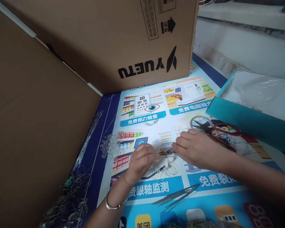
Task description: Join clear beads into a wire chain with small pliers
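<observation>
My right hand (pixel 193 147) is closed around a small pair of pliers (pixel 166 152), with the jaws pointing toward my left hand. My left hand (pixel 141 161), a bangle on its wrist, is closed in a pinch close to the plier tips. What its fingers hold is hidden and slightly blurred. Below the pliers lies a loose tangle of thin wire (pixel 169 169). Straight dark wire lengths (pixel 178 197) rest nearer to me. Clear beads (pixel 111 145) are piled left of my left hand, and a short beaded strand (pixel 151 123) lies beyond it.
Red-handled scissors (pixel 225 129) lie beside a round clear ring (pixel 200 123), beyond my right forearm. A teal box (pixel 247 123) with plastic inside stands at the right. Tall cardboard (pixel 133 38) walls off the back and left. More wire pieces (pixel 71 199) lie along the left edge.
</observation>
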`<state>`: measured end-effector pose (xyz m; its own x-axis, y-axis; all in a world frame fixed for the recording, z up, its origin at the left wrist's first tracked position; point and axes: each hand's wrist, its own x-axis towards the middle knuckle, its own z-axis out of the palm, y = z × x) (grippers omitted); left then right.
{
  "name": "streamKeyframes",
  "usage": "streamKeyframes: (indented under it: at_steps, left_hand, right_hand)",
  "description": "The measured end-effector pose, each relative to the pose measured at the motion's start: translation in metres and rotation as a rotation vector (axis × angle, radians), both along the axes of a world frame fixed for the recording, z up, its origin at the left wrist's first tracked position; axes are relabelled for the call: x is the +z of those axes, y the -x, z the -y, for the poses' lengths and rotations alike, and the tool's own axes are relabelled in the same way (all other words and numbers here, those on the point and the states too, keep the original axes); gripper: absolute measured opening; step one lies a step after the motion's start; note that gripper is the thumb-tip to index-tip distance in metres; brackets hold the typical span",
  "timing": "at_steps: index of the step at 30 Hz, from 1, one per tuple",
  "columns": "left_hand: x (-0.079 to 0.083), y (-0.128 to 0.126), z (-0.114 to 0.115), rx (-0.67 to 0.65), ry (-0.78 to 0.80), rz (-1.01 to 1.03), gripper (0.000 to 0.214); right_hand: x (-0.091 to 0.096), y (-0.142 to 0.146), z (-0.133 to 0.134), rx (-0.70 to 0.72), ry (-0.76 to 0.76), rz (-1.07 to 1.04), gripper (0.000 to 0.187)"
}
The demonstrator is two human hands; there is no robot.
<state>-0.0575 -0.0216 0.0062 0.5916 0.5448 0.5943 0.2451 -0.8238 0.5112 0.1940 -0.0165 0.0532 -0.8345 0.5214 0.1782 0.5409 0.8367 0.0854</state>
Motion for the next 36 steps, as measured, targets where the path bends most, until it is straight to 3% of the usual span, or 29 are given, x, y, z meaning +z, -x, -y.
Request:
streamKeyframes:
  at_steps: [6, 36]
  left_hand:
    - [0.0015, -0.0006, -0.0009, -0.029, 0.056, 0.006, 0.015]
    - [-0.0002, -0.0013, -0.0013, -0.015, 0.014, -0.027, 0.017]
  right_hand:
    - [-0.0021, -0.0002, -0.0002, -0.007, 0.034, 0.013, 0.007]
    - [0.0035, 0.0031, 0.0026, -0.064, 0.108, 0.008, 0.006]
